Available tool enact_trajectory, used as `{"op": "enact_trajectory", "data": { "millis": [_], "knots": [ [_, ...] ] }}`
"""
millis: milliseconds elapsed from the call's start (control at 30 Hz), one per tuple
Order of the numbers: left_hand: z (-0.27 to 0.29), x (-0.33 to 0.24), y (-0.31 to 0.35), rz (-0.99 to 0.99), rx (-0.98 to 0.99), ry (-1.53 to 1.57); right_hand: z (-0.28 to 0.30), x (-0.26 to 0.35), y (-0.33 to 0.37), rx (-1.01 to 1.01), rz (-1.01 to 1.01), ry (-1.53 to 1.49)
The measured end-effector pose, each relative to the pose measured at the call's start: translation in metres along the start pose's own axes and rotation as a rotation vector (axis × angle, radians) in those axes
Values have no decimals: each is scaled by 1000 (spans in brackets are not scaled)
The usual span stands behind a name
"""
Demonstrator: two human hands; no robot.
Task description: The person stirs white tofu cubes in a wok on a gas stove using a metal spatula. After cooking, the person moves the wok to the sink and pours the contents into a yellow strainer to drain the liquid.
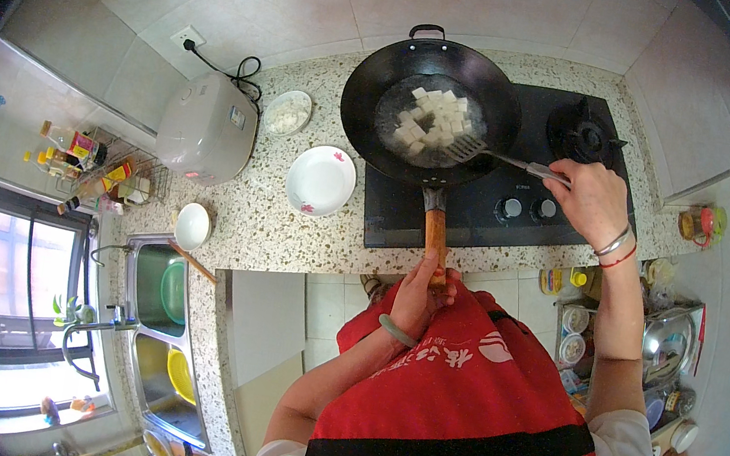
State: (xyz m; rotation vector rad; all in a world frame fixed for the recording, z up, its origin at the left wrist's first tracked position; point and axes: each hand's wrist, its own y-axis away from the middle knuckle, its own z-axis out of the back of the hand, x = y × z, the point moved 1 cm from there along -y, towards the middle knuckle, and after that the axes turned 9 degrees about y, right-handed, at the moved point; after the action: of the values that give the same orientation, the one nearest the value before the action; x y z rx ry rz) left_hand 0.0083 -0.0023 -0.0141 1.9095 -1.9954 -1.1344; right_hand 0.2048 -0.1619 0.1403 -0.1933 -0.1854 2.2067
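Observation:
A black wok [367, 141] stands on the left burner of the dark gas hob [393, 223]. White tofu cubes [435, 119] lie in bubbling liquid at its bottom. My left hand [419, 292] is wrapped round the wok's wooden handle [436, 230]. My right hand [592, 201] grips a slotted spatula [508, 159] by its handle. The spatula's slotted head rests in the wok at the near right side of the tofu. Liquid and cubes hide part of the wok's bottom.
Left of the wok are a white plate [321, 183], a small dish of chopped white food [288, 114] and a rice cooker [206, 129]. A white bowl [193, 227] stands near the double sink [151, 329]. Another burner [588, 133] is on the right. Jars fill a low rack [574, 334].

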Motion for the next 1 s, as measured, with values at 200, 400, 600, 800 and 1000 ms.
{"op": "enact_trajectory", "data": {
  "millis": [200,400,600,800,1000],
  "knots": [
    [2,1,-2,1,19,8,-12,3,-9,19,-32,-12],
    [3,1,-3,2,26,-1,-44,1,-21,-12,-39,-19],
    [1,-1,-2,-1,30,2,-61,10,-32,-100,-11,-110],
    [0,-3,-2,-4,23,2,-60,28,-33,-216,68,-137],
    [5,-2,-5,-2,58,8,-44,32,-26,-262,93,-181]
  ]
}}
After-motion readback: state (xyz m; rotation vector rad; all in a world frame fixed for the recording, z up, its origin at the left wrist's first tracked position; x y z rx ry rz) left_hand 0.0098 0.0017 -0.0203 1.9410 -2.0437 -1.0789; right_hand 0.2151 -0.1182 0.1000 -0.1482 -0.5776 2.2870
